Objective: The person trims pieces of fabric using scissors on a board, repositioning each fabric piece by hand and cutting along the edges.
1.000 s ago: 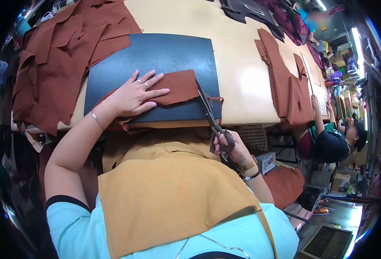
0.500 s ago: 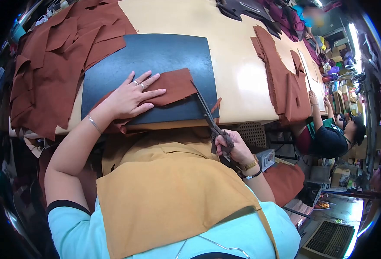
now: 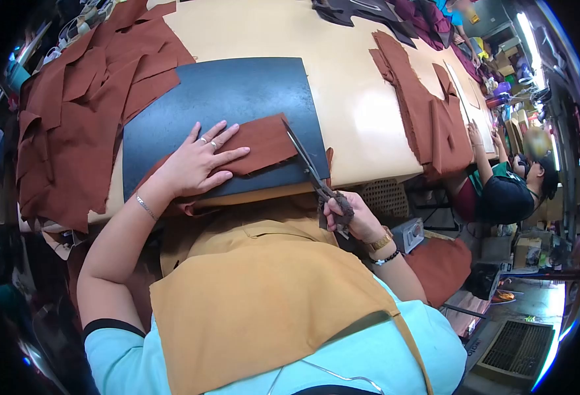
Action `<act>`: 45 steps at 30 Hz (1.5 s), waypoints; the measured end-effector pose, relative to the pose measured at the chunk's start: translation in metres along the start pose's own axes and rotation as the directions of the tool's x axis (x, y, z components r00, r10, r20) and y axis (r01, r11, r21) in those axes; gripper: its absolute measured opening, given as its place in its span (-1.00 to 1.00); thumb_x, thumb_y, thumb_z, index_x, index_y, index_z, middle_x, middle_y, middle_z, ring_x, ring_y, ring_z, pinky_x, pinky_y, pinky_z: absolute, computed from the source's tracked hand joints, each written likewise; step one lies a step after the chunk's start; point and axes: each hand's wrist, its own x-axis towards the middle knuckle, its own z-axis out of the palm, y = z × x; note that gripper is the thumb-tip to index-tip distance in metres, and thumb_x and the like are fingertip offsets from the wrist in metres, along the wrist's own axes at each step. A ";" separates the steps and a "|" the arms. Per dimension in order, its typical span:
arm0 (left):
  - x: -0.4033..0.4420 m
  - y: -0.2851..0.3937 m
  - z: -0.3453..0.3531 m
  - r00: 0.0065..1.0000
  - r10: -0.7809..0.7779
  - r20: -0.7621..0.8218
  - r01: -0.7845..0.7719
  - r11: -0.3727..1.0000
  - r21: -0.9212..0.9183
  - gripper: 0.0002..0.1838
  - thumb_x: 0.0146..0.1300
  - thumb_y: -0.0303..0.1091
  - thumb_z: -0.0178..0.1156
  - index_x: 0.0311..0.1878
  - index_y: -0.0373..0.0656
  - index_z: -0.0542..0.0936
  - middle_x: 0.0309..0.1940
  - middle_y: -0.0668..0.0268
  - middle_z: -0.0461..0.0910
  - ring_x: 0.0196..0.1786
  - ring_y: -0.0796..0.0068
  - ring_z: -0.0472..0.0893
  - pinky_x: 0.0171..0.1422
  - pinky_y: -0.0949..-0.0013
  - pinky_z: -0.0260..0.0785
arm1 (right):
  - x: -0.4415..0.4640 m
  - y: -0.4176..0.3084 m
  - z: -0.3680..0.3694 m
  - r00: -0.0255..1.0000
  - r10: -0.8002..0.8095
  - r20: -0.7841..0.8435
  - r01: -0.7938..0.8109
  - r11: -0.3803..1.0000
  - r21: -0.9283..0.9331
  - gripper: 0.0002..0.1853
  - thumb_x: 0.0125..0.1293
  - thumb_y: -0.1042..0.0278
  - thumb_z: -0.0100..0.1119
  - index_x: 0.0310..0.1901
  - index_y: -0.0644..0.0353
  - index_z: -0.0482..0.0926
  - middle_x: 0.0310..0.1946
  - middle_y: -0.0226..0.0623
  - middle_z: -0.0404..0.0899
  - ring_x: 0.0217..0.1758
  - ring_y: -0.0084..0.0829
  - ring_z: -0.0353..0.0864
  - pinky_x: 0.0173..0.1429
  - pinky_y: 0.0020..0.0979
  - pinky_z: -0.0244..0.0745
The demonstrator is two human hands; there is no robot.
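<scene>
My left hand lies flat with spread fingers on a rust-brown cloth piece, which rests on a dark blue board. My right hand is wrapped round the handles of large scissors. The handles look wrapped in dark material. The scissor blades point up and left, with their tips at the right end of the cloth piece. A small rust scrap sits by the board's right edge, just right of the blades.
Rust cloth pieces are heaped at the left of the pale table. More rust cloth lies at the right, dark cloth at the far edge. A co-worker sits at the table's right side, arms on it.
The scissor blades have shifted slightly at the cloth's right end, and the small scrap now lies apart from it. The whole view has shifted a little. My left hand stays on the cloth.
</scene>
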 end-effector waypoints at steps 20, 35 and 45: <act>0.007 0.009 -0.008 0.999 0.021 0.035 -0.022 0.999 0.024 -0.41 0.25 0.00 0.08 0.37 0.18 0.38 0.49 0.09 0.06 0.51 -0.06 0.06 0.46 -0.35 -0.17 | 0.001 -0.008 -0.003 0.999 -0.048 -0.021 0.048 0.999 0.009 -0.78 0.35 0.21 0.20 -0.31 0.19 0.55 -0.48 -0.47 0.53 -0.51 -0.66 0.55 -0.38 -0.62 0.48; 0.047 -0.040 -0.041 0.962 -0.015 -0.271 0.024 0.999 0.031 -0.76 0.36 -0.36 -0.03 -0.02 -0.11 0.58 -0.10 0.16 0.64 -0.03 0.05 0.58 0.23 -0.09 0.24 | 0.010 0.008 -0.018 0.967 -0.154 -0.204 0.202 0.949 0.242 -0.80 0.42 0.30 0.07 -0.18 0.27 0.58 -0.43 -0.44 0.56 -0.49 -0.63 0.56 -0.41 -0.58 0.51; 0.082 -0.144 -0.158 0.574 -0.341 -0.744 0.710 0.660 0.245 -0.31 0.38 0.32 -0.25 0.50 0.30 0.09 0.53 0.09 -0.05 0.56 0.02 -0.08 0.37 -0.55 -0.29 | 0.018 -0.023 -0.106 0.690 -0.501 -0.522 -0.042 0.692 -0.720 -0.81 0.30 0.31 0.15 -0.31 0.27 0.63 -0.57 -0.41 0.55 -0.55 -0.66 0.47 -0.41 -0.52 0.40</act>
